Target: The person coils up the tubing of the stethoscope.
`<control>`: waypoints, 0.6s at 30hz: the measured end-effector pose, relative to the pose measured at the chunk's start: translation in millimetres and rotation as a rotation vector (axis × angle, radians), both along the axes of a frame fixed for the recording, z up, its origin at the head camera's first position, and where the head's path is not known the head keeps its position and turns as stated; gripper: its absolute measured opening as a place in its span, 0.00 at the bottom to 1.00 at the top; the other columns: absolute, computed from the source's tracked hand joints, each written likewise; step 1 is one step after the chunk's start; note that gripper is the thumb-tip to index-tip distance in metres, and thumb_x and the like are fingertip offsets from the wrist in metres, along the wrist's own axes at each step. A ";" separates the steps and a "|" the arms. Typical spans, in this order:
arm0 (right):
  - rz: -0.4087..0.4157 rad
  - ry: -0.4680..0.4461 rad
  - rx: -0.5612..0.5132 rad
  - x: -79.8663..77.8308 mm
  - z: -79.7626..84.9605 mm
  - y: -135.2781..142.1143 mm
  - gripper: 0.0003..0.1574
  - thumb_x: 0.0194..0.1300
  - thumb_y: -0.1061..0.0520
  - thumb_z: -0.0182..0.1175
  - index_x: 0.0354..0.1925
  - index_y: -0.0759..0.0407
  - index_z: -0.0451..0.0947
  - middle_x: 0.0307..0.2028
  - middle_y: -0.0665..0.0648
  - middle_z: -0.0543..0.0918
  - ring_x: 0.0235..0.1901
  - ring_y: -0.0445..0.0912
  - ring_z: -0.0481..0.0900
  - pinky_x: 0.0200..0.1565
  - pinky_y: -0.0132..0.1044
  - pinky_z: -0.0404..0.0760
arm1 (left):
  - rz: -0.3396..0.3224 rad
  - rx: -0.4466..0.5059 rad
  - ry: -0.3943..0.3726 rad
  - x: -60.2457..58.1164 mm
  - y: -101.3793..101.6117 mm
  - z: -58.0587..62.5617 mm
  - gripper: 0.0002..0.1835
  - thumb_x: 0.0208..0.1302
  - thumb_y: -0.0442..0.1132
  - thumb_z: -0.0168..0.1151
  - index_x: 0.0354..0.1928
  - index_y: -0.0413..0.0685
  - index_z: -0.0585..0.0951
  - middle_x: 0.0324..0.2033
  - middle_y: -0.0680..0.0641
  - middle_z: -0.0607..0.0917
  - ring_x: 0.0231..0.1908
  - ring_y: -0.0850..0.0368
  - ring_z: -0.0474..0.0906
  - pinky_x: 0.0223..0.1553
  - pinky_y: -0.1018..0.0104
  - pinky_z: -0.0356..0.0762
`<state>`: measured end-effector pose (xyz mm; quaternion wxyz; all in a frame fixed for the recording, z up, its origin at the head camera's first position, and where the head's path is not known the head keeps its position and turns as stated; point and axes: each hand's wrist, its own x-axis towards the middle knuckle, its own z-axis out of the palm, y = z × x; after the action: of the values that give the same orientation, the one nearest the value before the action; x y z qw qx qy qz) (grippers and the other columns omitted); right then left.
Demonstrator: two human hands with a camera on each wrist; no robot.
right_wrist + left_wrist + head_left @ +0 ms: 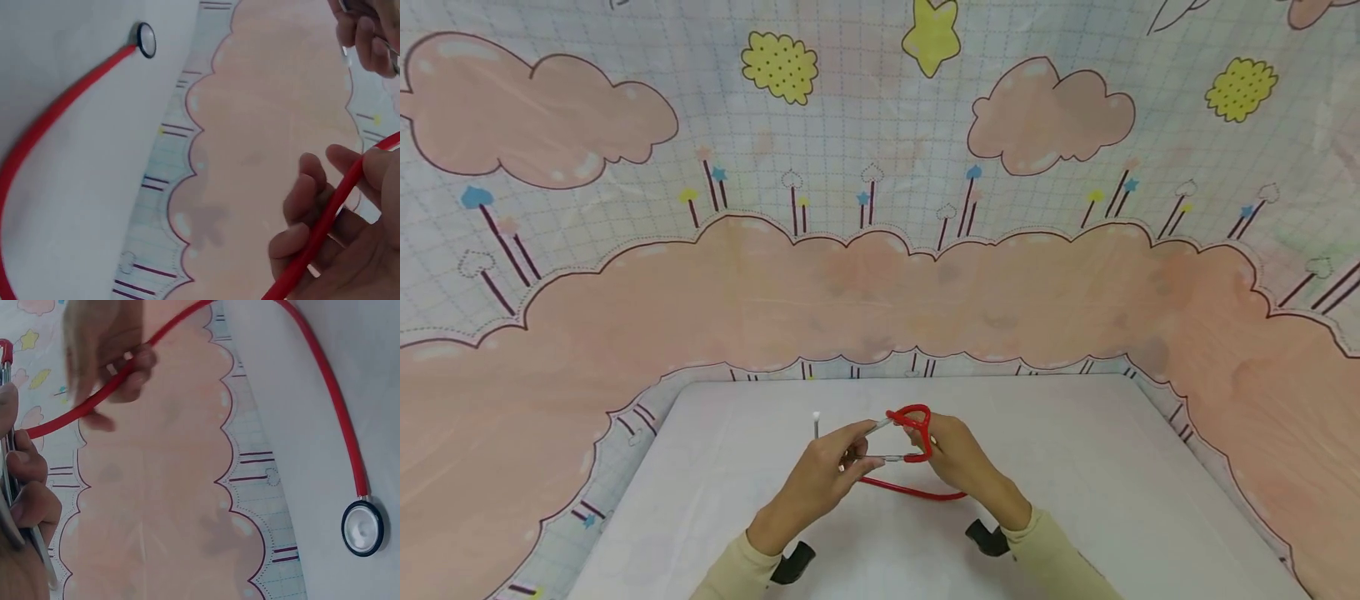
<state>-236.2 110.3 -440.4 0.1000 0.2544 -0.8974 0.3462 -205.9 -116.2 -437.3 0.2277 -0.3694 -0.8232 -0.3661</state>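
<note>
A stethoscope [927,442] is spanning both hands above the worktop [1075,433], about midway between its left and right edges and short of the far edge. The left hand [820,471] is gripping the metal ear tubes [891,457], its fingers curling round them, while a white ear tip [816,415] is poking up past it on the side towards the worktop's left edge. The right hand [958,454] is holding the red tubing [325,225], its fingers curling loosely around it. The chest piece [362,528] is showing against the white worktop in both wrist views; whether it is touching the surface, I cannot tell.

The whole thing is probably weighing little, with the chest piece likely carrying most of the heft and tending to swing. The tubing is looking soft and bendy, perhaps slightly grippy, so a loose hold should be serving well there. The ear tubes are looking stiff and smooth, maybe a touch slippery and springy. For steadiness, the best places are likely being the ear tubes close to the tubing, and the tubing just behind the chest piece, leaving its flat face untouched
</note>
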 end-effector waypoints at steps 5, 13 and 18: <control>0.025 -0.157 -0.051 -3.2 -11.2 3.7 0.11 0.72 0.53 0.57 0.46 0.55 0.82 0.30 0.49 0.83 0.30 0.42 0.72 0.30 0.29 0.73 | 0.006 0.041 -0.032 -3.0 -4.2 2.4 0.26 0.57 0.36 0.71 0.57 0.40 0.76 0.28 0.54 0.77 0.27 0.71 0.69 0.28 0.78 0.75; 0.044 -0.174 -0.019 -1.1 -23.4 10.7 0.13 0.73 0.52 0.55 0.47 0.56 0.82 0.28 0.46 0.79 0.28 0.40 0.71 0.29 0.28 0.72 | 0.074 0.081 -0.074 -7.4 -9.0 0.5 0.24 0.58 0.36 0.69 0.57 0.39 0.76 0.28 0.54 0.77 0.26 0.71 0.69 0.27 0.77 0.76; 0.046 -0.179 0.000 3.1 -27.0 15.7 0.20 0.74 0.51 0.54 0.58 0.57 0.79 0.29 0.47 0.79 0.28 0.37 0.71 0.29 0.27 0.72 | 0.120 0.122 -0.032 -12.4 -9.6 -2.4 0.24 0.57 0.34 0.71 0.55 0.39 0.76 0.26 0.54 0.76 0.25 0.71 0.67 0.24 0.77 0.73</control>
<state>-233.1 126.0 -467.4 0.0114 0.2427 -0.8968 0.3698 -218.3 -125.9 -439.7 0.2580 -0.2990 -0.8236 -0.4070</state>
